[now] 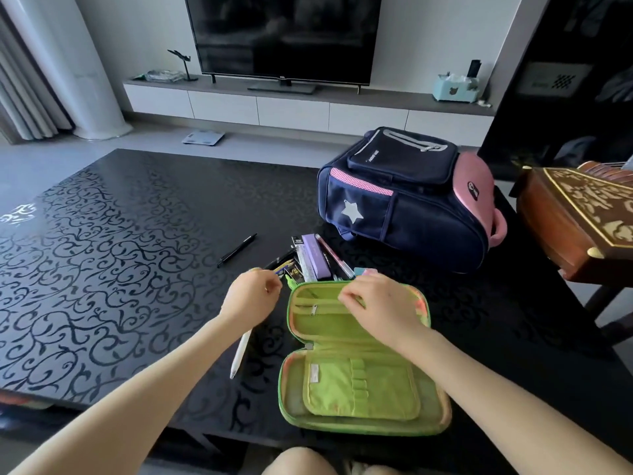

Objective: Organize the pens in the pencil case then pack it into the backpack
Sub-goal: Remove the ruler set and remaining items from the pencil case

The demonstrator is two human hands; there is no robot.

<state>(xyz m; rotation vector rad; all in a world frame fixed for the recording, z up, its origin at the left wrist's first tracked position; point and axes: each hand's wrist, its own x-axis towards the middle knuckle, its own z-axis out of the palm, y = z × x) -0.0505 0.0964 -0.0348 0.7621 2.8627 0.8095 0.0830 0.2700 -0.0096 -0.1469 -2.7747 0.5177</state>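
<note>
Pencil case (359, 389) beneath right hand (373, 308)

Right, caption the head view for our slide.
Left hand at the pens; right hand pinches the open green pencil case; navy backpack behind.

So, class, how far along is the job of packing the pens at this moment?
Done: the pencil case lies open on the table. In hand: the right hand pinches inside its upper half; the left hand curls by the pen pile. Left: its loops look empty, a black pen and white pen lie loose, the backpack sits apart.
</note>
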